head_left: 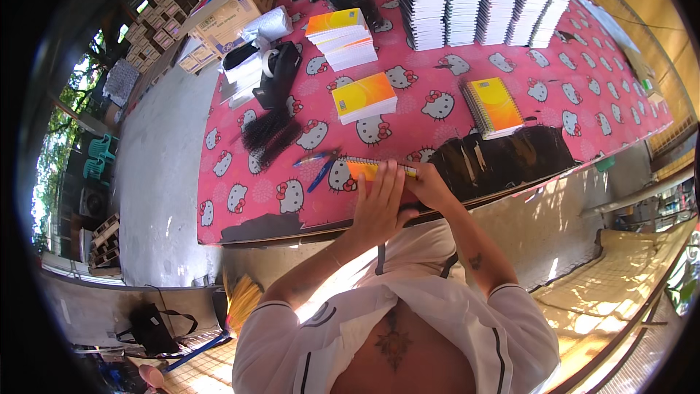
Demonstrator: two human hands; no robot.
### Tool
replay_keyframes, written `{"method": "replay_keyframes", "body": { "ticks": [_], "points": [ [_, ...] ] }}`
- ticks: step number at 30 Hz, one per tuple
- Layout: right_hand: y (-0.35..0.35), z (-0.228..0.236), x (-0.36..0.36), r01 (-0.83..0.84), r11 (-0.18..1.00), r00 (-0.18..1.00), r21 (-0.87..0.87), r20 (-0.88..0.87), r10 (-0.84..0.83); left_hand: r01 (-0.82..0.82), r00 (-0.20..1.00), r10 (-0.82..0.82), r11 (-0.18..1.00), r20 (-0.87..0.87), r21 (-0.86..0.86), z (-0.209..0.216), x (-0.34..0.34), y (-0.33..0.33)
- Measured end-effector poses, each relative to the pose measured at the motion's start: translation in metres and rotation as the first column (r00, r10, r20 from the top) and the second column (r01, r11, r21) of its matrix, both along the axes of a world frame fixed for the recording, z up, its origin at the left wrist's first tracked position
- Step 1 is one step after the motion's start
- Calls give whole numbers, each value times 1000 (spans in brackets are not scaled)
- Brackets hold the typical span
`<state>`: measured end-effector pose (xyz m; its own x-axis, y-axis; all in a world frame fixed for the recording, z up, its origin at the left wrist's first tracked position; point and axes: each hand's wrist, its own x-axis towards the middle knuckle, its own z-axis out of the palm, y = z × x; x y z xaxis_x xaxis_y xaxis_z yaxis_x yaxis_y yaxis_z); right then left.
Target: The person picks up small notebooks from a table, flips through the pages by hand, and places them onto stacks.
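A small spiral notebook with a yellow-orange cover is at the table's near edge, its coil along the far side. My left hand lies over the cover with fingers stretched out and thumb apart. At the notebook's right end, my right hand is closed on it; its fingertips are partly hidden. Just left of the notebook lie a blue pen and other thin pen-like things. Another spiral notebook rests farther right. Beyond my hands sits a short stack of orange-covered pads.
Tall notebook stacks stand at the back. A taller pad pile, a black tape dispenser and black coils occupy the left side. The pink table cover has a torn dark patch near its front edge.
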<state>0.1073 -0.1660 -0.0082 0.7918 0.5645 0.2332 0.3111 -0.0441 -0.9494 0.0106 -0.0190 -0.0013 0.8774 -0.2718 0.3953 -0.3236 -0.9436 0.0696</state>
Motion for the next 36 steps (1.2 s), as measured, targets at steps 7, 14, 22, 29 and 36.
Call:
{"method": "replay_keyframes", "body": {
  "ticks": [7,14,22,29,36],
  "points": [
    [-1,-6,3,-16,997,995,-70,-98,9,18,999,-15,998,48,-59,18,13,-2],
    [-13,27,3,-29,966,998,-258,39,41,123,985,-86,960,152,-251,43,42,20],
    [-46,47,23,-87,992,995,-93,43,91,145,985,-110,944,134,-297,39,43,19],
    [-37,49,28,-126,991,975,-37,179,130,165,986,-144,935,89,-314,52,39,22],
    [-34,57,7,313,945,923,94,204,-326,290,954,-299,930,-7,-226,107,68,20]
  ]
}}
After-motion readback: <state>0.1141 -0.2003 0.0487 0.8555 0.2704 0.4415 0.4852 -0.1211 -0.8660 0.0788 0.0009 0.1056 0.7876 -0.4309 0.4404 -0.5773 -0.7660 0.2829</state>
